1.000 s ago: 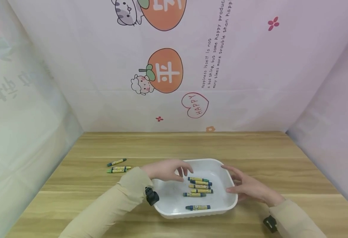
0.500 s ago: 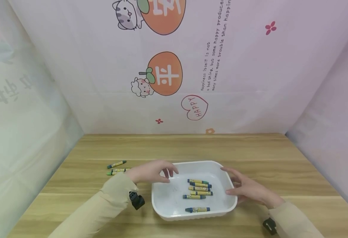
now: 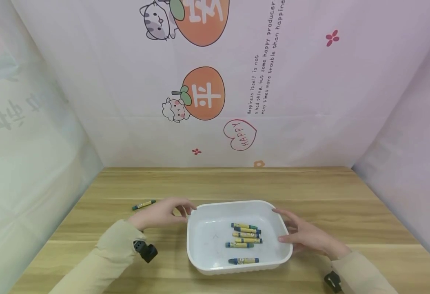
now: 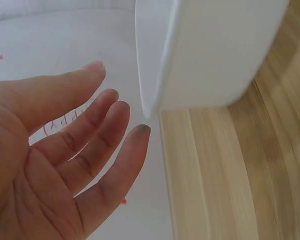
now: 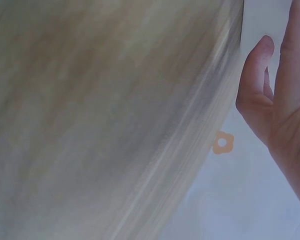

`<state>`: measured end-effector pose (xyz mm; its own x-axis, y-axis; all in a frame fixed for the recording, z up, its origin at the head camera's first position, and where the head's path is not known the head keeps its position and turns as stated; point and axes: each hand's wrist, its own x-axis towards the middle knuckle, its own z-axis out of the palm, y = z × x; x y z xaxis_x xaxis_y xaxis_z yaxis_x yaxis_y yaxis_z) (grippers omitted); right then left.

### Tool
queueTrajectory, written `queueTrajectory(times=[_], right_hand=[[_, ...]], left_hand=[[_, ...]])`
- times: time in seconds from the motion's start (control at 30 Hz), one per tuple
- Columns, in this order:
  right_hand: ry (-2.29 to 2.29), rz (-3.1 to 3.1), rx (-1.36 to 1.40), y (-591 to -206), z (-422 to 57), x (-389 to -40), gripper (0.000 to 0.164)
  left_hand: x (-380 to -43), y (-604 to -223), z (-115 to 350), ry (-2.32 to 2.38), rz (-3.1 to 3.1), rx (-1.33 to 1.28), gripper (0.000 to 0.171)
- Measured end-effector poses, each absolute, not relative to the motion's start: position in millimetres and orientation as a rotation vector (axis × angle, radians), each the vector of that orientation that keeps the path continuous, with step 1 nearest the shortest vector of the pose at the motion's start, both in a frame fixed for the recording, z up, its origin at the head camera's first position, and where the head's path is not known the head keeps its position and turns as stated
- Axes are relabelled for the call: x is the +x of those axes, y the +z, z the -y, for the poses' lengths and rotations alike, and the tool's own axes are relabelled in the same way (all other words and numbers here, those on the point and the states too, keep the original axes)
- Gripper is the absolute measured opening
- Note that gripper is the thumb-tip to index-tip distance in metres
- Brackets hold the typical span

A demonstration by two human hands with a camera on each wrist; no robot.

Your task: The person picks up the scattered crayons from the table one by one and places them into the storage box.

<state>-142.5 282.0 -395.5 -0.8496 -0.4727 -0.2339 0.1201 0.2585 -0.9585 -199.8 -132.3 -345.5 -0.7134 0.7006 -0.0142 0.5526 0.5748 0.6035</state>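
Observation:
A white plastic box (image 3: 204,261) stands on the wooden table with several crayons (image 3: 243,261) in yellow wrappers lying inside. At its right wall my right hand (image 3: 306,233) holds the rim, thumb over the inner side and other fingers partly hidden behind the wall. My left hand (image 3: 165,213) hovers just past the box's left back corner, fingers loosely bent. In the left wrist view, nothing lies between that hand's thumb and fingers (image 4: 132,160), and the box's edge (image 4: 157,85) is right beside the fingertips. The right wrist view misses the box and shows bent fingers (image 5: 260,65).
A dark-tipped crayon (image 3: 144,205) lies on the table (image 3: 215,183) behind my left hand, which hides the spot in front of it. Printed cloth walls (image 3: 292,139) close off the back and both sides.
My left hand has moved left from above the crayons to outside the box's left corner, now covering the pair of crayons on the table. The right hand stays at the rim.

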Motion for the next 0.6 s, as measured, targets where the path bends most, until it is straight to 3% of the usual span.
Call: queueTrajectory(times=[0.6], right_hand=[[-1.624, -2.050, -0.320, -395.5, -281.6, -143.5, 0.088]], left_hand=[[-213.9, -380.5, 224.8, 0.981, -2.694, 0.822, 0.036]])
